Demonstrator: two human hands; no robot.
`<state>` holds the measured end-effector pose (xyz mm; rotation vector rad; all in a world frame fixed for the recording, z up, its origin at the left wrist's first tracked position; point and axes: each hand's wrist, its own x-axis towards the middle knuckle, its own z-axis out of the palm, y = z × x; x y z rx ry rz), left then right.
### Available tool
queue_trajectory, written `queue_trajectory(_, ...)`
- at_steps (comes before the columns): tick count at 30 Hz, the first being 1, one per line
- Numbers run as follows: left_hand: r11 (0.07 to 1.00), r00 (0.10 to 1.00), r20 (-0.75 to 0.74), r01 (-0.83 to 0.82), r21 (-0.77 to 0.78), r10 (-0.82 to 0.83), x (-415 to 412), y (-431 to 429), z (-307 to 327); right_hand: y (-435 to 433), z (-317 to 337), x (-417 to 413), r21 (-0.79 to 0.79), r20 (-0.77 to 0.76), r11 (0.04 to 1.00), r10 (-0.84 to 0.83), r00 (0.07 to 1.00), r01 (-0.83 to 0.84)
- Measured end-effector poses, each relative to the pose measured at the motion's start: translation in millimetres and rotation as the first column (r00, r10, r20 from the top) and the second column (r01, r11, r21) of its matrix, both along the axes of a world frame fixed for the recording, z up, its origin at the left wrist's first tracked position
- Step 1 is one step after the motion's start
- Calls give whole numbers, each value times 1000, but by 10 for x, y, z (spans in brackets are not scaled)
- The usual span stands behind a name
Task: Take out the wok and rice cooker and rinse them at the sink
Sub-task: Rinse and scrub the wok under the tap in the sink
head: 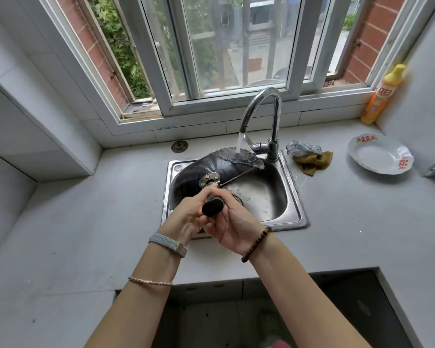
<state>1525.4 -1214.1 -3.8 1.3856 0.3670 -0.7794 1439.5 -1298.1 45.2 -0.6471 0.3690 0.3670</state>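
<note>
1. the wok [199,169] lies tipped on its side in the sink [295,197], its dark outer wall facing the camera and its handle [212,207] pointing toward the person.
2. the left hand [189,217] grips the handle from the left, fingers curled round it.
3. the right hand [232,222] grips the same handle from the right, fingers wrapped round it, just beside the left hand.
4. the faucet [264,96] is running; the water stream [241,139] lands on the upper edge of the wok and spreads over it.
5. on the counter [86,222], right of the sink, lie crumpled cloths [312,159] and a white plate [377,156] with red patterns.
6. a yellow detergent bottle [383,96] stands upright in the right corner by the window.
7. a round drain cover [178,146] rests behind the sink on the left.
</note>
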Motion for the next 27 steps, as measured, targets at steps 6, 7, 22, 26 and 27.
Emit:
queue_trajectory(6,993,996,-7,-87,-78,87,127,-81,-23,-122,136,158,13,18,1000,17,1000,-17)
queue_trajectory(7,991,997,-11,-83,-108,83,129,-86,1,-136,146,170,19,27,1000,14,1000,-14)
queue_trajectory(22,998,990,138,49,-44,-42,69,-444,341,-524,204,163,215,2,972,-98,995,96)
queue_trajectory(26,1000,990,141,22,-13,-20,25,-616,474,-673,222,170,245,6,965,-101,995,97)
queue_trajectory(27,1000,991,132,5,-14,-3,12,-649,519,-700,228,177,240,8,966,-101,995,96)
